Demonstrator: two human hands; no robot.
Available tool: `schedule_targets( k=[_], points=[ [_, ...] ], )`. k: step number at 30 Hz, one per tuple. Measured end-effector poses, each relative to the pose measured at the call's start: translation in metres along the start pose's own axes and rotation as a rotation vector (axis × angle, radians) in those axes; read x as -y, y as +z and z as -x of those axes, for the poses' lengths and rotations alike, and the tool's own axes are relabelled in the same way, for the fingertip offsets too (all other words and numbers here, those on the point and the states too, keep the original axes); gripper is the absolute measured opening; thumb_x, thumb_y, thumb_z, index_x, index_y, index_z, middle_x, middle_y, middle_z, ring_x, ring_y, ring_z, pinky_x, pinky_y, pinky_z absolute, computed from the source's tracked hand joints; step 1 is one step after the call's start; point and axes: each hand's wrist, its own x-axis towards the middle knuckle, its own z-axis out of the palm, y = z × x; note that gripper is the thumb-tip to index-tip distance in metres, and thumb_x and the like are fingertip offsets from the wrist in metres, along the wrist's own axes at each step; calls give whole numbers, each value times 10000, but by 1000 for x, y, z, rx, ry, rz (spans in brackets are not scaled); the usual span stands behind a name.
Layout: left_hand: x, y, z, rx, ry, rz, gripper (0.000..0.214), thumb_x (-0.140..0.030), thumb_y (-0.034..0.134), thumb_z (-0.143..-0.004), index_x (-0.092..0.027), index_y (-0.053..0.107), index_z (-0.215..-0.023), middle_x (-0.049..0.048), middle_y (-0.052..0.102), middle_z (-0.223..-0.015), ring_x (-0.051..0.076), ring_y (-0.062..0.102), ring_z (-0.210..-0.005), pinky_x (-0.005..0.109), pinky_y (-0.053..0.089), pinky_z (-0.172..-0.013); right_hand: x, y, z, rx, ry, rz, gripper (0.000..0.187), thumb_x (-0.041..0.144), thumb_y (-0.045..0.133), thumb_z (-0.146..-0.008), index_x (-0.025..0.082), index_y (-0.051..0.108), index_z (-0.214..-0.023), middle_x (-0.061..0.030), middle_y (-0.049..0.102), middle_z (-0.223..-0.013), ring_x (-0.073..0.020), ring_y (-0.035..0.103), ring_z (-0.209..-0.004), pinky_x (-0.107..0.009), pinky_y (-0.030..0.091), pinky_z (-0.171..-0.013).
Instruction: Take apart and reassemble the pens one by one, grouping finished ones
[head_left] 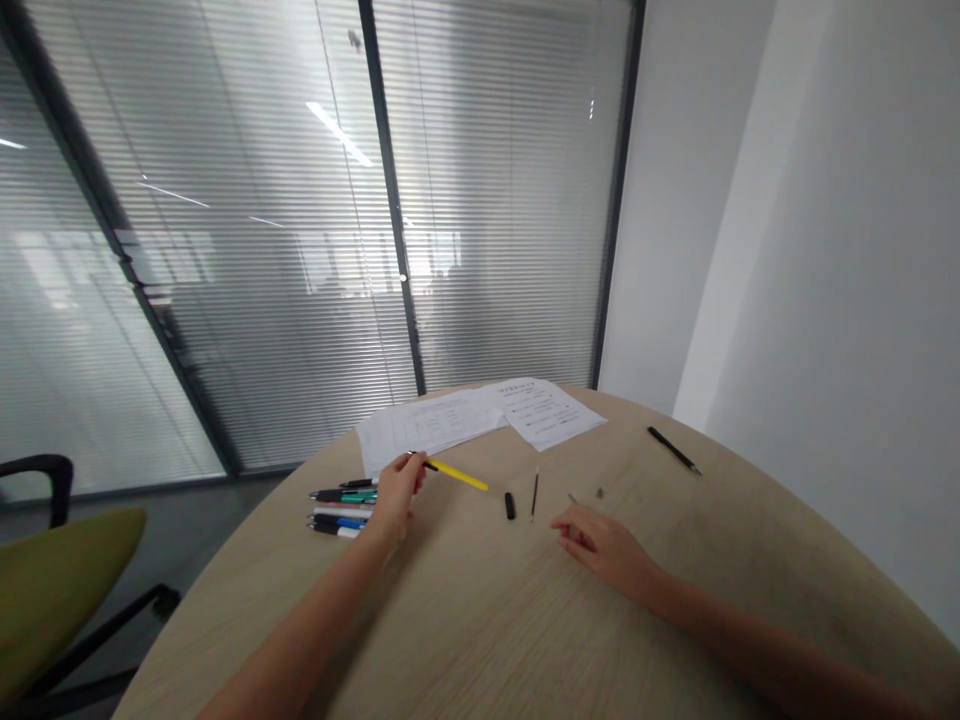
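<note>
My left hand pinches one end of a yellow pen barrel, which sticks out to the right just above the round wooden table. My right hand rests on the tabletop with its fingers loosely curled, and I can see nothing in it. Ahead of my right hand lie a small black cap, a thin pen refill and two tiny parts. Several pens with green, blue and black bodies lie in a row just left of my left hand.
Printed paper sheets lie at the table's far edge. A black pen lies alone to the far right. A green office chair stands at the left. Behind the table is a glass wall with blinds.
</note>
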Motion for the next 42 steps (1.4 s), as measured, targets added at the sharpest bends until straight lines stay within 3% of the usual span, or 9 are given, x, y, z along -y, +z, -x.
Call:
schedule_targets(
  k=[6, 13, 25, 36, 42],
  points=[
    [-3, -7, -2, -4, 61, -169, 253, -431, 461, -609, -191, 460, -529, -64, 368, -404, 96, 335, -376, 172, 241, -320, 2, 0, 1, 1, -43, 30, 152, 163, 453, -778, 193, 561, -881, -25, 605, -801, -123, 551, -692, -236, 427, -645],
    [-12, -2, 3, 35, 236, -318, 222, -389, 486, -574, -188, 484, -480, -43, 449, -460, 123, 428, -498, 212, 295, -462, 1, 1, 2, 10, -64, 36, 151, 159, 453, -778, 206, 561, -872, -17, 608, -838, -129, 564, -745, -234, 430, -667],
    [-20, -2, 7, 50, 359, -376, 221, -388, 488, -596, -200, 468, -483, -39, 445, -460, 130, 429, -493, 218, 292, -476, 3, 0, 2, 19, -104, 78, 180, 150, 427, -786, 201, 568, -885, -32, 612, -854, -137, 557, -775, -253, 437, -690],
    [-34, -12, 3, -4, 310, -255, 221, -378, 511, -594, -197, 455, -479, -57, 385, -414, 110, 384, -438, 192, 287, -390, 3, 0, 2, 21, -132, 109, 198, 148, 426, -793, 209, 575, -909, -27, 611, -863, -145, 564, -800, -261, 447, -708],
    [-43, -9, 5, 116, 90, 99, 256, -411, 523, -594, -182, 454, -503, -85, 313, -355, 63, 270, -348, 181, 204, -360, 4, 0, 3, 13, -149, 115, 197, 150, 433, -788, 211, 581, -902, -26, 609, -858, -141, 563, -797, -260, 443, -703]
  ],
)
